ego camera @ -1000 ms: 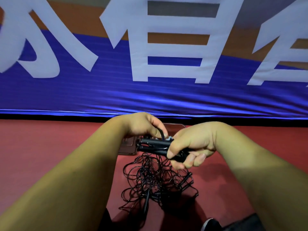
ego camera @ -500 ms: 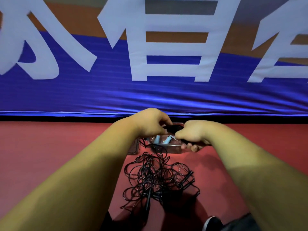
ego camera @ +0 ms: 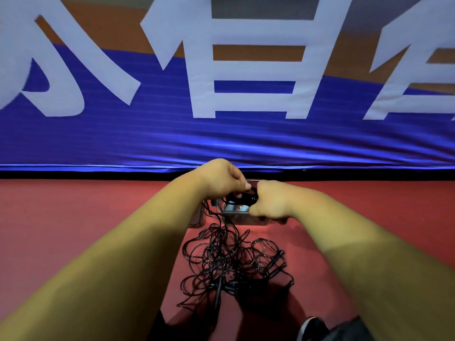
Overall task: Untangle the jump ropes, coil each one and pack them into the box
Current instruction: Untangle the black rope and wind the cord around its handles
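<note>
Jump rope bundle [ego camera: 242, 198], likely light and floppy save its stiff handles, is pinched in my left grip [ego camera: 221, 183] and right grip [ego camera: 268, 203] over the box [ego camera: 235, 213].

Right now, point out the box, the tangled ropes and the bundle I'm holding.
box [ego camera: 242, 219]: head view, on its clear near wall.
tangled ropes [ego camera: 234, 262]: head view, middle of the heap.
bundle [ego camera: 242, 198]: head view, its visible black middle.
</note>
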### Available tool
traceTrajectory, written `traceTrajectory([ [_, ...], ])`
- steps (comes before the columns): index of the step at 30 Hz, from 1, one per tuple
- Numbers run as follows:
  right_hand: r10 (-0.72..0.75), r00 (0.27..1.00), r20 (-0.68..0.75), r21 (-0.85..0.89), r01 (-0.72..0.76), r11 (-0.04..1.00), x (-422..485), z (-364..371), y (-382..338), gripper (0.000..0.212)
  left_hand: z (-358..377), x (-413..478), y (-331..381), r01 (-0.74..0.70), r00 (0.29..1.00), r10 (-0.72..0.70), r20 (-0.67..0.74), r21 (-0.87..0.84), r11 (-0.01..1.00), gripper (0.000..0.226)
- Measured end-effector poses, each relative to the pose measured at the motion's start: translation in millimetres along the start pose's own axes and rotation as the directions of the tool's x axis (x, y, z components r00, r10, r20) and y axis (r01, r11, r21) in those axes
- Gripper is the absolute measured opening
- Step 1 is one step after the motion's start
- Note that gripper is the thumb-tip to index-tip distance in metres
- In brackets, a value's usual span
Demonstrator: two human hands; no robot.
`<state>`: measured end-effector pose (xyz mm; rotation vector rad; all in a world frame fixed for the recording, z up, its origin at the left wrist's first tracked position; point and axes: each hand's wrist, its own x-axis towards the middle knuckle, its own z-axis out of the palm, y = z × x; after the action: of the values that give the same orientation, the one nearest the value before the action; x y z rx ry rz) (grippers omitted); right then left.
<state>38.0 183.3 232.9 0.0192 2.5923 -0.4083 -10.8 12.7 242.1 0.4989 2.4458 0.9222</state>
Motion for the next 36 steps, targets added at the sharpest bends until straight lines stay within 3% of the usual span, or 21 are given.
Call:
traceTrajectory([
  [4,-0.005,0.999,0.054,0.065,0.001,0.998,2.3,3.3,-0.2,0.025,0.8,4.5,0.3,-0.042,0.995,0.051,-0.083,0.110,0.993,0.006],
  [8,-0.017,0.990,0.143,0.246,-0.019,0.969,4.5,4.5,2.8,0.029,2.5,9.6,-4.6,-0.104,0.982,0.140,-0.128,0.255,0.961,0.013],
  [13,-0.026,0.971,0.239,0.395,-0.072,0.916,4.8,7.8,5.2,0.020,2.9,10.6,-10.2,-0.117,0.981,0.157,-0.113,0.302,0.946,0.034],
  [22,0.116,0.990,0.076,0.435,-0.137,0.890,17.4,3.4,17.3,0.027,2.9,-3.4,11.8,-0.200,0.973,0.223,-0.059,0.270,0.942,0.027],
  [29,0.119,0.993,0.015,0.461,-0.113,0.880,24.4,3.8,21.6,0.025,-4.0,-6.4,17.4,-0.077,0.993,0.078,-0.091,0.018,0.997,0.017],
  [33,0.101,0.992,-0.071,0.394,-0.065,0.917,20.9,-3.2,18.8,0.017,-11.5,-12.6,20.4,-0.048,0.996,0.039,-0.084,-0.106,0.993,0.017],
  [36,0.083,0.995,-0.050,0.435,-0.053,0.899,18.8,-4.5,15.1,0.018,-12.0,-15.5,12.6,-0.005,0.996,-0.015,-0.086,-0.231,0.973,0.020],
])
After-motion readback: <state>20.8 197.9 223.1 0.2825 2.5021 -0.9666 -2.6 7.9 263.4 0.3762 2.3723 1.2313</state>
